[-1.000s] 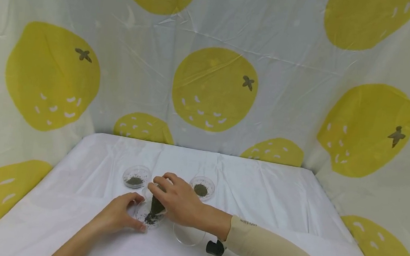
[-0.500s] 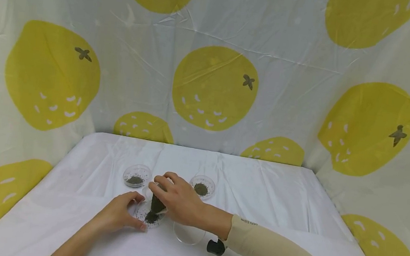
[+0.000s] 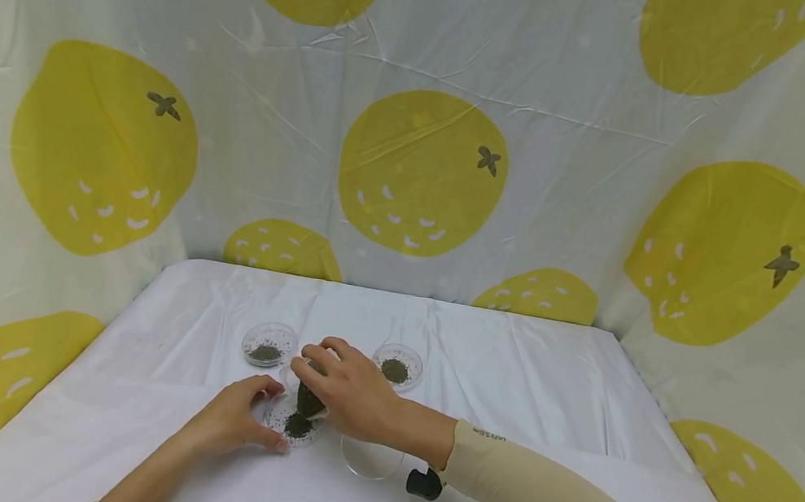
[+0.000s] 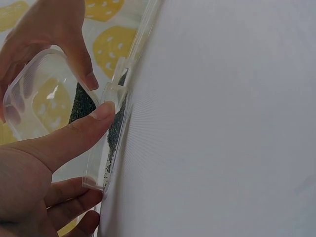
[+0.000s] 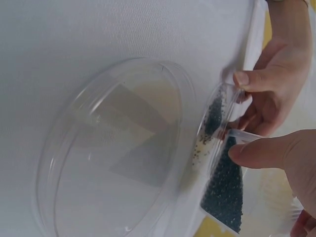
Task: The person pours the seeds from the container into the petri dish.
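Note:
My left hand (image 3: 232, 417) holds a clear petri dish (image 4: 94, 168) at its edge, thumb on one side and fingers on the other. A small pile of dark granules (image 3: 298, 426) lies in that dish, with stray grains around it. Over the dish my right hand (image 3: 356, 397) grips a clear plastic container (image 4: 47, 91), tilted so that its lip is low above or at the dish rim. Dark granules (image 5: 224, 190) fill the lower side of the container. In the head view, the right hand covers much of the container.
Behind the hands stand two more petri dishes with granules, one at left (image 3: 278, 334) and one at right (image 3: 411, 364). A clear round dish (image 3: 370, 475) without granules lies under my right forearm. A black object (image 3: 424, 485) shows beside the right wrist. White cloth (image 3: 507, 376) covers the table.
Both hands stay nearly still. The granules in the held dish have gone from a ragged spread to a rounder, denser pile, and the dark mass inside the tilted container has shifted slightly.

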Motion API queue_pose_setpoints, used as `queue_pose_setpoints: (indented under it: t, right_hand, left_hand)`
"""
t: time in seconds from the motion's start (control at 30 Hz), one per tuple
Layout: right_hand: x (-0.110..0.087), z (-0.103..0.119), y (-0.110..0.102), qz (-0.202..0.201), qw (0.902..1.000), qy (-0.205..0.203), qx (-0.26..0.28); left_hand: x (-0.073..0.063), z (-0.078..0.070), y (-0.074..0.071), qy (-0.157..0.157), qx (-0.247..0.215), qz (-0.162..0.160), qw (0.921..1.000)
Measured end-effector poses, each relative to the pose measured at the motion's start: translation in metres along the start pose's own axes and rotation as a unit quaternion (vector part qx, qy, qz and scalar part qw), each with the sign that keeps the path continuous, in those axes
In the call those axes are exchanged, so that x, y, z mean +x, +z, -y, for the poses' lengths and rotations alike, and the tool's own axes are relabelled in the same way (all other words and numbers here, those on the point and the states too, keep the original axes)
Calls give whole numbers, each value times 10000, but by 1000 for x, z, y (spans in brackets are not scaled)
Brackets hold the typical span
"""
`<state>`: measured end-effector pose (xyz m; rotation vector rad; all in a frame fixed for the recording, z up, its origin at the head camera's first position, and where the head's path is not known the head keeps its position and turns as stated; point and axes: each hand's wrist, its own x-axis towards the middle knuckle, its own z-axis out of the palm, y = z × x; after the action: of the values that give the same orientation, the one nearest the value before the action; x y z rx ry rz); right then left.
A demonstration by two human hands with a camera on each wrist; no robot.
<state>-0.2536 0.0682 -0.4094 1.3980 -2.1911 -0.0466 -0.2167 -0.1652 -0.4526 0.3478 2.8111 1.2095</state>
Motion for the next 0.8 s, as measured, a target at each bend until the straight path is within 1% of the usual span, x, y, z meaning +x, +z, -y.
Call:
queue_pose_setpoints:
  t: [0.33,0.57,0.8]
  right_hand:
    - [1,0,-1,102,9999,-86,-81]
    - [1,0,0,-70,9994,-202,-273]
    - [1,0,0,-47,9996,-190,-180]
  left_hand:
    - [-1,-1,-1,36,27,-11,10000]
    - [-1,-2,-1,76,26,-57,10000]
    - [-1,-2,-1,64,14,-59,10000]
